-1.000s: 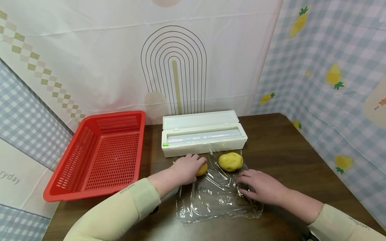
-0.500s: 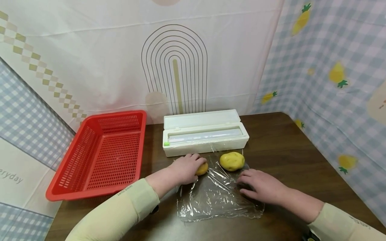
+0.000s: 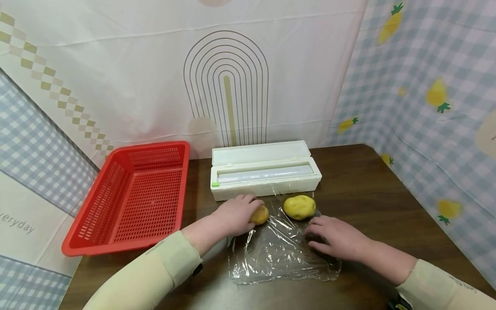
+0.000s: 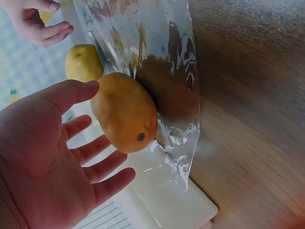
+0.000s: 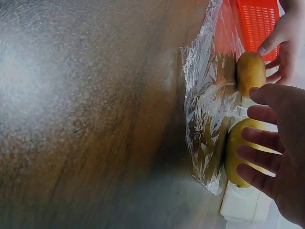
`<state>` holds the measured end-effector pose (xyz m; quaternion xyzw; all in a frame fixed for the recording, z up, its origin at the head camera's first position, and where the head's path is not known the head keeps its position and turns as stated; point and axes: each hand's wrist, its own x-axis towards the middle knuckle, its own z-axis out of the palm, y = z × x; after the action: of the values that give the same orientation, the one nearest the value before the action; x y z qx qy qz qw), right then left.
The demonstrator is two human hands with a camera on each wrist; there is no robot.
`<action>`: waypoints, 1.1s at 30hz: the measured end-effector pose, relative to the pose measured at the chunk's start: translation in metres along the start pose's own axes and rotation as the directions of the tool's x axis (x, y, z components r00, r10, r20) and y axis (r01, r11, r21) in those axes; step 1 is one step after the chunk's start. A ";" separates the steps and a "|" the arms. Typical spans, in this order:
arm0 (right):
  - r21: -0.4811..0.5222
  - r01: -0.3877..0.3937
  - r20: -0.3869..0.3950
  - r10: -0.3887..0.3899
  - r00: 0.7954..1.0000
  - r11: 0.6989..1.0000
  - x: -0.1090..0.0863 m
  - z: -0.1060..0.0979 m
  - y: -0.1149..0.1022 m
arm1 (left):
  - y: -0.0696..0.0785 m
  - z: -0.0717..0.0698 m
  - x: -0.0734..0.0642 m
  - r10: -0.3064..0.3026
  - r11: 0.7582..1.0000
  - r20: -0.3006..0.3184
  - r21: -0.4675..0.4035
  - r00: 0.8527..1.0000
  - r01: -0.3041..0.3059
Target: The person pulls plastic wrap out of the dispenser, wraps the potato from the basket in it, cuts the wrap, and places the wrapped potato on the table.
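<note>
A sheet of cling film [image 3: 277,258] lies spread on the table, running from a white cling film box [image 3: 267,190] whose lid stands up. On the sheet sit a brown potato [image 3: 260,215] and, to its right, a yellow potato [image 3: 299,207]. My left hand [image 3: 238,214] is at the brown potato's left side; in the left wrist view its fingers are spread and relaxed, the thumb at or near the skin. At the sheet's right side is my right hand [image 3: 335,237], fingers loosely bent and holding nothing, just in front of the yellow potato.
A red plastic basket [image 3: 185,185] with slotted walls stands at the left of the dark wooden table [image 3: 360,185]. Patterned cloth [image 3: 155,77] hangs behind the table and along its right side. A roll of film [image 3: 265,173] lies inside the box.
My left hand has drawn slightly left off the brown potato, so more of it shows. My right hand and both potatoes stay in place; the head view shifts slightly.
</note>
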<state>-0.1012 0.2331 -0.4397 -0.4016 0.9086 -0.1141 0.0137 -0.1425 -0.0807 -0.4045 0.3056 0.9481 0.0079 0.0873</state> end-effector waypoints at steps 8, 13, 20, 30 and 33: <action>-0.024 0.017 -0.018 -0.018 1.000 1.000 0.006 -0.002 0.001 | -0.009 -0.010 -0.013 -0.067 0.997 -0.097 -0.056 0.993 0.062; -0.044 0.036 -0.065 -0.039 0.997 0.998 0.017 -0.004 0.003 | -0.018 -0.009 -0.019 -0.307 0.926 -0.220 -0.295 0.926 0.237; -0.039 0.065 -0.115 -0.069 0.991 0.997 0.040 -0.014 0.005 | -0.028 0.007 -0.023 -0.622 0.618 -0.284 -0.750 0.730 0.234; -0.011 0.032 -0.127 -0.033 0.991 0.999 0.082 -0.032 -0.002 | -0.037 0.024 -0.019 -0.806 0.343 -0.175 -0.917 0.565 0.205; 0.005 0.010 -0.113 -0.010 0.994 1.000 0.097 -0.034 -0.005 | -0.040 0.024 -0.015 -0.824 0.259 -0.113 -0.947 0.555 0.191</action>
<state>-0.1671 0.1653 -0.3992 -0.3990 0.9056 -0.1391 -0.0374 -0.1496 -0.1233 -0.4289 -0.1546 0.8199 0.5450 -0.0818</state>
